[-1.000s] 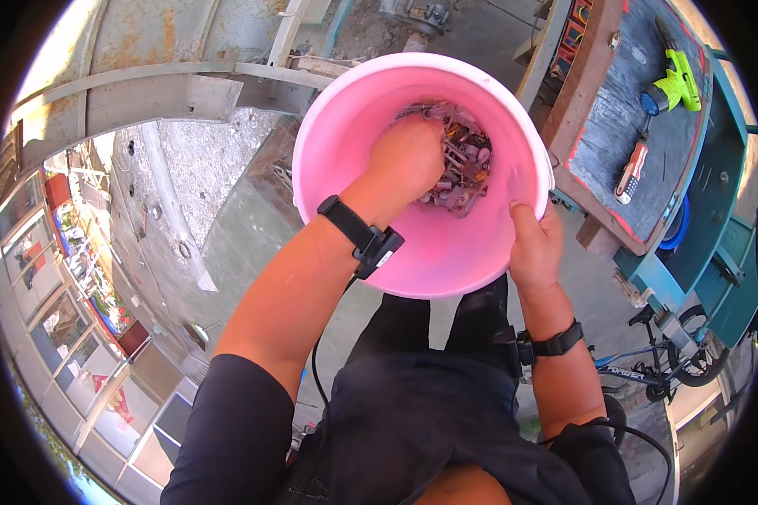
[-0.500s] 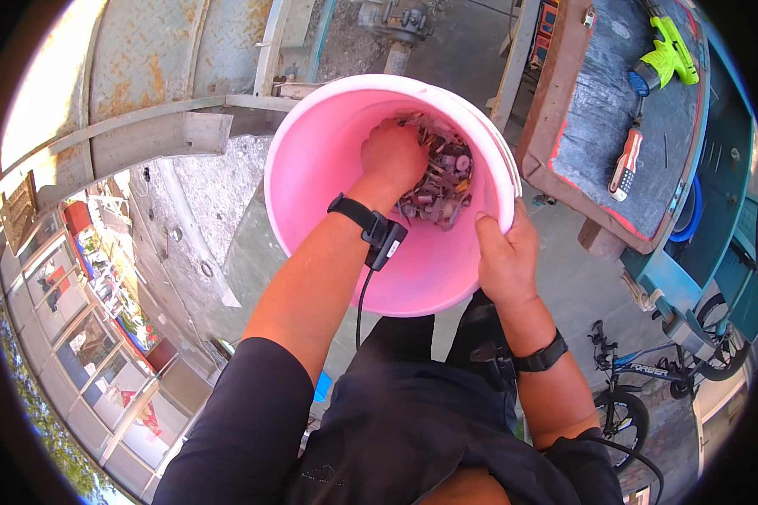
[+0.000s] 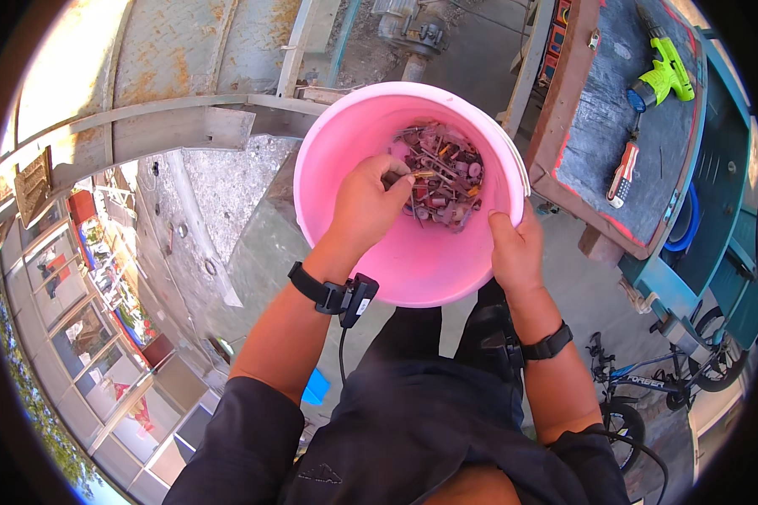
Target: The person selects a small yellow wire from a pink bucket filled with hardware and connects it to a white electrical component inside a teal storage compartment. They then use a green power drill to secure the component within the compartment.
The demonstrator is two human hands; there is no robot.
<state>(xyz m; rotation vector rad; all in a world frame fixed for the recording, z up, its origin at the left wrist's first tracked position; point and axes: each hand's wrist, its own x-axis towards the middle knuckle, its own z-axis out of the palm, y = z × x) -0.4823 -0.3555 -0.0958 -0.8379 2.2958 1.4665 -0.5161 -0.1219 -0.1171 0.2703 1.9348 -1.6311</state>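
A pink bucket (image 3: 328,202) hangs tilted in front of me, its mouth facing up toward me. My right hand (image 3: 516,244) grips its right rim, thumb inside. At the bottom lies a heap of mixed small hardware (image 3: 446,198), with screws, bits and other metal pieces among it. Inside the bucket, over the left side of the heap, my left hand (image 3: 375,198) is closed in a pinch. Between thumb and forefinger sits a small brass-coloured piece (image 3: 422,174), too small to name exactly.
To the right, a dark-topped workbench (image 3: 598,151) carries a lime-green cordless drill (image 3: 664,74) and a red-and-white handled tool (image 3: 622,175). A bicycle (image 3: 648,379) stands at lower right. Metal framing (image 3: 168,139) runs along the upper left.
My left hand has drawn back from the heap toward the lower left and now pinches a small brass-coloured piece. The bucket has shifted slightly right; my right hand keeps its hold on the rim.
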